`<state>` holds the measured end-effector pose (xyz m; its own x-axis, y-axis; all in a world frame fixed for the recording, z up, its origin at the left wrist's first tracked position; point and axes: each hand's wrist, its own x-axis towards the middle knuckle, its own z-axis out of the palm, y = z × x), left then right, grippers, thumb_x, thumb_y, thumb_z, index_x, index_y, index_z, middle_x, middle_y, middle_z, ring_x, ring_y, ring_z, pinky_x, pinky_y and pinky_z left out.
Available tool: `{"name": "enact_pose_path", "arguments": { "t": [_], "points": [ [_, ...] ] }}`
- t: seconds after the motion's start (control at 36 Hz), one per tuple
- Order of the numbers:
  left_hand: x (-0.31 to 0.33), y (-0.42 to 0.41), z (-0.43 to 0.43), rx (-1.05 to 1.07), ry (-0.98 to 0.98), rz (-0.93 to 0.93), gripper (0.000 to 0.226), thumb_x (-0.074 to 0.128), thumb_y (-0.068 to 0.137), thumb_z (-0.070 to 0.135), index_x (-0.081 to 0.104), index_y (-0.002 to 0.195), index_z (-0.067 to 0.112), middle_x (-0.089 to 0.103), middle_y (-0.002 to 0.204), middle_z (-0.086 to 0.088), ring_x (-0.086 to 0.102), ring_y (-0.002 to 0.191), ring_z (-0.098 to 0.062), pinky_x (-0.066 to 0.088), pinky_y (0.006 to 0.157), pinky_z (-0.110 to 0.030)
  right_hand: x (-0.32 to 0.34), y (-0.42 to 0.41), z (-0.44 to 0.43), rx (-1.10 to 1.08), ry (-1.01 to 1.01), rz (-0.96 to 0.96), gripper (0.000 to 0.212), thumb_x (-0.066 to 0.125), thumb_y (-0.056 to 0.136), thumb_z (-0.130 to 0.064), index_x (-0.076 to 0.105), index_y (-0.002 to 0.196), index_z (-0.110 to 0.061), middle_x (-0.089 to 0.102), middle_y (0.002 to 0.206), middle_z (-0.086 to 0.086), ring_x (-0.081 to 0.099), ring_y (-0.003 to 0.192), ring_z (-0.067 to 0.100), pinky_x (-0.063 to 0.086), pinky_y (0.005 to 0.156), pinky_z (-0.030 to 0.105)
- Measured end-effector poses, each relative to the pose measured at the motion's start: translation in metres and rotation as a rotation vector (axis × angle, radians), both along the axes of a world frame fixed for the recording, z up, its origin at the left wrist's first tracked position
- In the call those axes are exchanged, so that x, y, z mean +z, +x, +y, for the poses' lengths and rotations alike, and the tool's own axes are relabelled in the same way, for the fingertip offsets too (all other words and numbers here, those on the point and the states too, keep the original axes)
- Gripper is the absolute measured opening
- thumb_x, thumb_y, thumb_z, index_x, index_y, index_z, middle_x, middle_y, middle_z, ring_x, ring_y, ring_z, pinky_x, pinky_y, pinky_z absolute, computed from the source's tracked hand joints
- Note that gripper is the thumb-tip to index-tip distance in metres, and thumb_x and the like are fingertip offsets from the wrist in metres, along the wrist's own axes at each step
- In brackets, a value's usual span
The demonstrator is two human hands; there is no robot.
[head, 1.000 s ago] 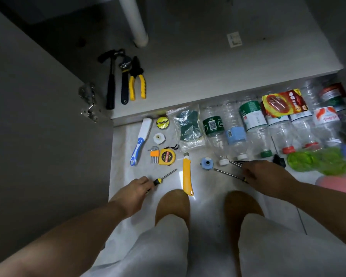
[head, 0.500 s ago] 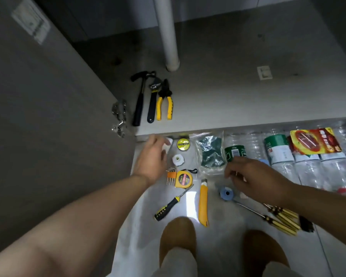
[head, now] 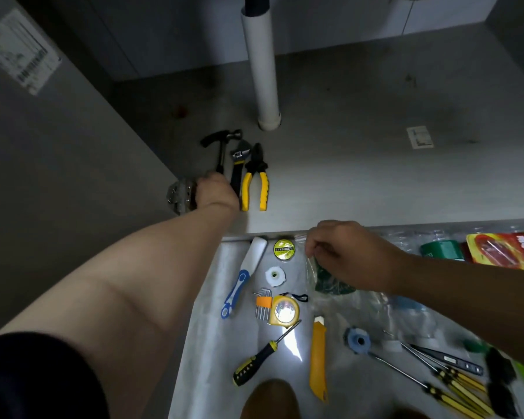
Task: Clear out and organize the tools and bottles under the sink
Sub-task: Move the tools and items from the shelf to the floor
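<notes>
Head view, looking down into the open cabinet and the floor before it. Left hand (head: 214, 190) reaches onto the cabinet floor (head: 375, 176) and covers the lower handle of the hammer (head: 220, 146); whether its fingers are wrapped around the handle cannot be told, since the back of the hand hides them. Just right of this hand lie the adjustable wrench (head: 238, 164) and, beside that, the yellow-handled pliers (head: 254, 179), all three roughly parallel with heads pointing away from the hand. Beyond them the white drain pipe (head: 262, 71) rises from the cabinet floor. A metal door hinge (head: 179, 195) sits just left of the hand.

Right hand (head: 345, 255) is on the tiled floor (head: 200, 343) in front of the cabinet edge, its fingertips pinched on the clear plastic bag (head: 330, 282) with dark green contents. Just left of this pinch lies the round yellow-green tape roll (head: 283, 249); below it, a white plastic nut (head: 274, 276), a set of hex keys (head: 262, 306) touching the yellow tape measure (head: 285, 309), and a blue-and-white cutter (head: 242, 279) further left. Nearer the person lie a black-and-yellow screwdriver (head: 260, 358), a yellow utility knife (head: 318, 364), a blue plastic nut (head: 357, 340) and several more screwdrivers (head: 448, 385). Right of the right hand, bottles (head: 442, 251) lie along the cabinet edge, partly hidden by the forearm.
</notes>
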<state>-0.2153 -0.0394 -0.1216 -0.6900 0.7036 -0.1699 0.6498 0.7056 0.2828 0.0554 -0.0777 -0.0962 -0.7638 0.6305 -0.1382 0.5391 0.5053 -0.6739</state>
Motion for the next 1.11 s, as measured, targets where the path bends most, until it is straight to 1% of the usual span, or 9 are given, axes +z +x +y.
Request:
{"name": "enact_pose_path", "arguments": {
  "t": [0.19, 0.28, 0.44, 0.58, 0.67, 0.75, 0.86, 0.92, 1.11],
  "points": [
    [0.012, 0.016, 0.000, 0.146, 0.124, -0.146, 0.034, 0.063, 0.088, 0.013, 0.059, 0.119, 0.000, 0.053, 0.133, -0.024, 0.049, 0.125, -0.041, 0.045, 0.101, -0.039, 0.010, -0.020, 0.008, -0.277, -0.217, 0.135, 0.021, 0.057, 0.092, -0.004, 0.072, 0.095, -0.018, 0.069, 0.082, -0.002, 0.062, 0.070, 0.006, 0.049, 0.062, 0.023],
    [0.016, 0.037, -0.018, 0.140, 0.309, -0.221, 0.027, 0.058, 0.091, 0.008, 0.057, 0.116, -0.001, 0.047, 0.131, -0.025, 0.044, 0.126, -0.040, 0.035, 0.103, -0.034, 0.020, -0.030, 0.011, -0.458, -0.458, 0.265, 0.017, 0.059, 0.096, -0.009, 0.066, 0.108, -0.019, 0.067, 0.093, 0.010, 0.068, 0.078, 0.018, 0.058, 0.073, 0.037],
    [0.023, 0.099, -0.069, -0.187, 0.524, -0.463, 0.041, 0.057, 0.096, 0.002, 0.049, 0.136, 0.007, 0.046, 0.131, -0.013, 0.046, 0.126, -0.027, 0.036, 0.113, -0.039, 0.033, -0.049, 0.023, -0.690, -0.770, 0.456, 0.049, 0.065, 0.095, -0.031, 0.049, 0.139, -0.019, 0.064, 0.122, 0.006, 0.064, 0.111, 0.019, 0.053, 0.100, 0.039],
    [0.016, 0.133, -0.094, -0.418, 0.532, -0.628, 0.040, 0.061, 0.094, 0.004, 0.052, 0.131, 0.018, 0.048, 0.124, -0.001, 0.052, 0.117, -0.011, 0.044, 0.105, -0.024, 0.030, -0.055, 0.029, -0.859, -0.737, 0.636, 0.009, 0.061, 0.095, -0.012, 0.060, 0.104, -0.012, 0.070, 0.095, 0.011, 0.069, 0.088, 0.026, 0.056, 0.095, 0.053],
    [0.017, 0.128, -0.089, -0.403, 0.616, -0.691, 0.019, 0.063, 0.095, 0.012, 0.067, 0.106, 0.027, 0.058, 0.108, 0.001, 0.060, 0.097, -0.003, 0.048, 0.089, -0.019, 0.020, -0.045, 0.033, -0.934, -0.763, 0.717, 0.007, 0.050, 0.100, -0.006, 0.053, 0.098, -0.012, 0.068, 0.080, 0.013, 0.069, 0.077, 0.029, 0.060, 0.084, 0.053],
    [0.017, 0.099, -0.068, -0.234, 0.648, -0.546, 0.022, 0.059, 0.096, 0.010, 0.070, 0.089, 0.028, 0.065, 0.102, 0.000, 0.063, 0.100, -0.014, 0.048, 0.093, -0.029, 0.009, -0.030, 0.037, -0.924, -0.772, 0.706, 0.014, 0.047, 0.101, -0.007, 0.055, 0.096, -0.017, 0.059, 0.069, 0.007, 0.065, 0.068, 0.026, 0.057, 0.076, 0.046],
    [0.008, 0.049, -0.033, -0.011, 0.425, -0.177, 0.028, 0.055, 0.088, 0.003, 0.066, 0.113, 0.010, 0.059, 0.124, -0.019, 0.051, 0.121, -0.035, 0.040, 0.104, -0.036, -0.004, -0.010, 0.035, -0.895, -0.728, 0.638, 0.021, 0.043, 0.099, -0.006, 0.059, 0.092, -0.019, 0.049, 0.063, 0.001, 0.047, 0.061, 0.020, 0.049, 0.062, 0.037],
    [0.005, 0.030, -0.023, 0.081, 0.271, -0.145, 0.040, 0.054, 0.088, 0.005, 0.057, 0.127, 0.012, 0.046, 0.137, -0.019, 0.042, 0.131, -0.038, 0.036, 0.108, -0.038, -0.008, -0.005, 0.031, -0.861, -0.711, 0.589, 0.021, 0.044, 0.098, -0.006, 0.060, 0.093, -0.018, 0.049, 0.059, -0.003, 0.045, 0.058, 0.017, 0.046, 0.057, 0.033],
    [-0.002, 0.001, -0.003, -0.067, 0.016, -0.106, 0.044, 0.065, 0.095, 0.023, 0.049, 0.131, 0.003, 0.054, 0.136, -0.023, 0.051, 0.129, -0.040, 0.044, 0.103, -0.041, -0.012, 0.007, 0.016, -0.734, -0.687, 0.490, 0.017, 0.042, 0.103, -0.008, 0.059, 0.103, -0.009, 0.042, 0.059, -0.003, 0.039, 0.056, 0.014, 0.042, 0.054, 0.030]
  ]
}}
